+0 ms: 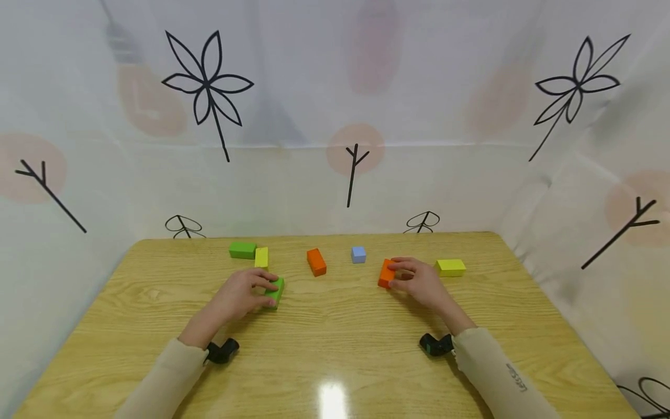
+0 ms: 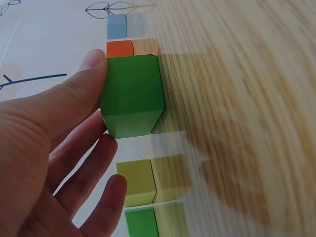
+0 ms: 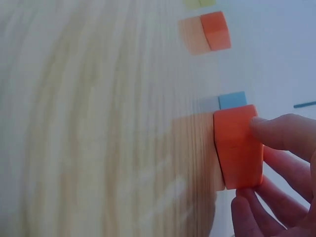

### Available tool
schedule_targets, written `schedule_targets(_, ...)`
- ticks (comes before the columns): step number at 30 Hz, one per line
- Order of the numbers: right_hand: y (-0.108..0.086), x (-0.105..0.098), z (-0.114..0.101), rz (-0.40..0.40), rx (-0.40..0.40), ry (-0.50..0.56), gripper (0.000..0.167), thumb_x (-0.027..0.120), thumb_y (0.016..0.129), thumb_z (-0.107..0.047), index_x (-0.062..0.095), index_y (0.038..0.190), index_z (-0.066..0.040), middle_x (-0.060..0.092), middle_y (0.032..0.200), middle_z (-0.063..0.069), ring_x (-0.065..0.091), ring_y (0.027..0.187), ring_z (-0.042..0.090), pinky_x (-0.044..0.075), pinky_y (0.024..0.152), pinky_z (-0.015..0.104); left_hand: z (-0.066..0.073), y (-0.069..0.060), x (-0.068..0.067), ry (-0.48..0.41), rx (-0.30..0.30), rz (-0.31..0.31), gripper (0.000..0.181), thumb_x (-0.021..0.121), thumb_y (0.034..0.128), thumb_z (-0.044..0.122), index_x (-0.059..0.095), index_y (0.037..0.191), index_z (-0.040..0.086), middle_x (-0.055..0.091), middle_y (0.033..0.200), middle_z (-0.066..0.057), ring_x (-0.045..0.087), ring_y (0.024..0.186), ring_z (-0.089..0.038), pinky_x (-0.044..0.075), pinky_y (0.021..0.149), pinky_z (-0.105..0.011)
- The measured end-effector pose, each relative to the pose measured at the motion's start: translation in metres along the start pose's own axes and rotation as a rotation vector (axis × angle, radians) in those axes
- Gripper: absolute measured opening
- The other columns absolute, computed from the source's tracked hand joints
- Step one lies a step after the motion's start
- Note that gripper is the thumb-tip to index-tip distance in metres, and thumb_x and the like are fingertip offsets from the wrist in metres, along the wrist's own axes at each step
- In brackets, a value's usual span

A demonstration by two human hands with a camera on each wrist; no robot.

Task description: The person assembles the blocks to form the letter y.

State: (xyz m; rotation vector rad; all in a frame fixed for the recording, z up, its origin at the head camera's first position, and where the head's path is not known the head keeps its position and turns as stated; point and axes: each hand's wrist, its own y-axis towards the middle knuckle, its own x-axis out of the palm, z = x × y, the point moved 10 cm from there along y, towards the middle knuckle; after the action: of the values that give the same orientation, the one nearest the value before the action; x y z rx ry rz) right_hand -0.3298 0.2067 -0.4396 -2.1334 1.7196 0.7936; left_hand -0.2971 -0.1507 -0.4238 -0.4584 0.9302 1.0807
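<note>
Left of centre in the head view, fingers of the left hand [image 1: 243,295] pinch a green rectangular block [image 1: 278,293], and right of centre the right hand [image 1: 420,283] pinches an orange rectangular block [image 1: 385,275], both probably light, stiff, slightly slippery, best gripped across opposite long sides.

The right hand [image 3: 289,173] holds an orange block [image 3: 239,148], a blue block [image 3: 232,100] beyond it
</note>
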Motion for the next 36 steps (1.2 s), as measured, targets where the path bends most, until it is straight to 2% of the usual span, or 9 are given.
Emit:
schedule_targets(9,0.001,0.012,-0.007,0.016,0.013,-0.009,0.038,0.078,0.086,-0.006,0.068,0.121,0.004,0.054,0.140,0.019,0.060,0.118,0.038,0.051,0.096,0.046,0.001,0.001,0.000,0.009,0.016,0.007,0.027,0.083,0.0805,0.021,0.079,0.106,0.013,0.066,0.125,-0.001,0.058,0.119,-0.030,0.047,0.099,-0.050)
schedule_targets(19,0.002,0.027,-0.017,0.022,0.013,-0.009,0.037,0.080,0.084,-0.007,0.071,0.119,0.001,0.055,0.139,0.016,0.062,0.114,0.036,0.053,0.093,0.044,-0.001,0.001,0.001,0.010,-0.008,-0.001,0.028,0.084,0.0807,0.022,0.079,0.106,0.014,0.066,0.125,0.000,0.057,0.121,-0.031,0.046,0.101,-0.050)
schedule_targets(30,0.001,0.035,-0.028,0.004,-0.023,-0.011,0.036,0.079,0.084,-0.005,0.070,0.119,0.003,0.056,0.138,0.019,0.057,0.121,0.038,0.052,0.095,0.046,0.001,0.000,0.000,0.011,-0.008,-0.003,0.028,0.083,0.0809,0.022,0.079,0.107,0.014,0.066,0.125,0.000,0.057,0.120,-0.030,0.046,0.101,-0.050)
schedule_targets(36,0.002,0.036,-0.027,-0.001,-0.010,-0.041,0.034,0.078,0.087,-0.012,0.072,0.118,-0.001,0.057,0.136,0.016,0.058,0.119,0.037,0.052,0.094,0.047,0.005,0.000,0.000,0.048,0.035,0.000,0.027,0.084,0.0808,0.022,0.079,0.105,0.014,0.066,0.123,-0.001,0.059,0.117,-0.030,0.047,0.099,-0.049)
